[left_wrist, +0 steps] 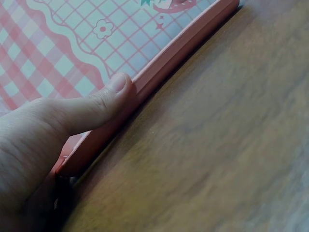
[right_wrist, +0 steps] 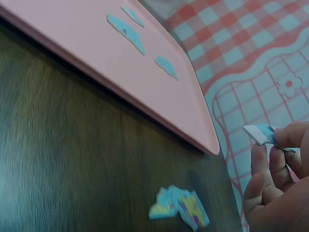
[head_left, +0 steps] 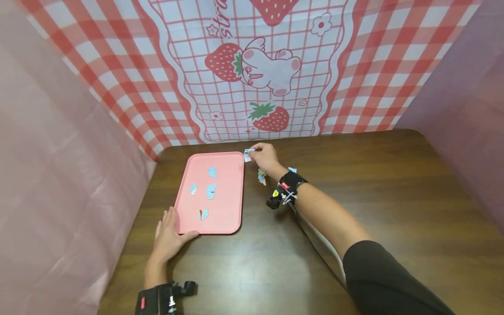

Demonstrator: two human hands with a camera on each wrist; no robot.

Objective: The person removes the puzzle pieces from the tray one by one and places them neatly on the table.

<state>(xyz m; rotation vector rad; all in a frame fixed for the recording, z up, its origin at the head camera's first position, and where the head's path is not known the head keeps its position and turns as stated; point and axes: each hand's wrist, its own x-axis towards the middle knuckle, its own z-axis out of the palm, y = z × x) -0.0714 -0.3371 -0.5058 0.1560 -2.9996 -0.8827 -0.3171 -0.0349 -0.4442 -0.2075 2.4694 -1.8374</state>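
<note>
My right hand (head_left: 267, 158) pinches a light-blue puzzle piece (head_left: 248, 155) with a white edge, beside the far right corner of the pink tray (head_left: 228, 218). In the right wrist view this puzzle piece (right_wrist: 260, 133) is held up between thumb and fingertips. Several irregular light-blue pieces lie spread out in the tray, one of them (head_left: 203, 214) with a red patch. At the tray's near left corner rests my left hand (head_left: 169, 238), its fingers along the left side. The left wrist view has its thumb (left_wrist: 104, 104) on the near rim.
More blue-and-yellow pieces (head_left: 261, 176) lie on the wooden table (head_left: 393, 197) right of the tray, partly under my right wrist; another piece (head_left: 292, 169) shows behind the wrist strap. A strawberry-print cloth (head_left: 252, 105) hangs along the table's back edge. A cable (head_left: 315, 251) trails beneath my right forearm.
</note>
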